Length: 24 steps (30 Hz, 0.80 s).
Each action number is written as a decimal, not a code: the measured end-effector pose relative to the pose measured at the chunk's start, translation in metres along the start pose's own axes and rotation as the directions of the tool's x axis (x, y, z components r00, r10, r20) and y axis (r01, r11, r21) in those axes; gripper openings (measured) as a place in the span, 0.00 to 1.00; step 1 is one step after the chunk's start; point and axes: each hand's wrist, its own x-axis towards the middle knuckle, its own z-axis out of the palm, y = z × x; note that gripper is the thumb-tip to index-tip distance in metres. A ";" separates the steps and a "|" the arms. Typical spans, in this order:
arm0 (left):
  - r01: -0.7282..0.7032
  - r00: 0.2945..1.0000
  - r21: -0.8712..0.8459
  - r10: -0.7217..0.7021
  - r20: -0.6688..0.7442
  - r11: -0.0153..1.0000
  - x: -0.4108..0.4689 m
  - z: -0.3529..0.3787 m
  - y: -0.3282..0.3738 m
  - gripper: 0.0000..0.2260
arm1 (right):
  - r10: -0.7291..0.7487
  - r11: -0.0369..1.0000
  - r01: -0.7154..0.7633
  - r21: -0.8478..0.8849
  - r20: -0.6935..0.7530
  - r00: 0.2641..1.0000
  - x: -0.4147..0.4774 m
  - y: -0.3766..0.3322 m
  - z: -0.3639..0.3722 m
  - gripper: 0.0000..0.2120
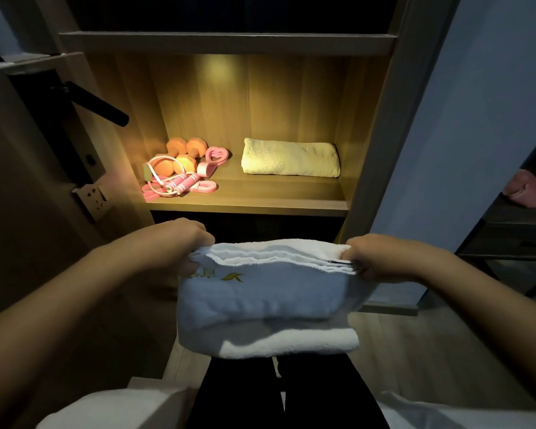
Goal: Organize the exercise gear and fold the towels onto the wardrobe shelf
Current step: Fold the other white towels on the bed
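Both hands are raised in front of me, the left hand [180,246] and the right hand [381,258] each curled tight over one end of the top edge of the white towel [270,298]. I see it folded in several layers and hanging between them, below and in front of the lit wardrobe shelf [260,202]. On that shelf a folded yellowish towel [291,157] lies toward the right, and at the left orange dumbbells [183,153], a pink jump rope [180,181] and pink bands [205,187] sit heaped together.
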 end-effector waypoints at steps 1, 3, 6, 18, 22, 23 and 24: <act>0.001 1.000 0.017 -0.001 0.007 1.000 -0.001 0.000 -0.001 0.03 | 0.009 0.999 -0.007 0.045 -0.041 0.999 0.000 0.003 -0.002 0.04; 0.011 1.000 0.023 -0.011 -0.022 1.000 -0.005 -0.001 -0.006 0.05 | 0.058 0.982 -0.029 0.189 -0.145 0.988 -0.003 0.011 -0.008 0.03; 0.001 0.994 -0.007 -0.002 -0.112 1.000 -0.014 -0.003 -0.018 0.10 | 0.159 0.936 -0.033 0.351 -0.336 0.928 -0.012 0.020 -0.020 0.05; -0.117 0.972 -0.012 0.112 -0.205 0.993 -0.015 0.041 -0.026 0.07 | 0.004 0.954 0.163 0.252 -0.555 0.832 -0.024 0.005 -0.034 0.09; -0.156 0.971 0.009 0.155 -0.180 0.988 -0.018 0.072 -0.026 0.11 | -0.058 0.942 0.226 0.247 -0.546 0.836 -0.026 0.001 -0.046 0.06; -0.147 0.974 0.003 0.146 -0.171 0.989 -0.017 0.080 -0.026 0.12 | -0.075 0.942 0.235 0.239 -0.534 0.842 -0.026 0.000 -0.050 0.06; -0.132 0.977 -0.003 0.129 -0.168 0.991 -0.015 0.089 -0.026 0.12 | -0.093 0.944 0.241 0.225 -0.520 0.849 -0.025 -0.002 -0.054 0.05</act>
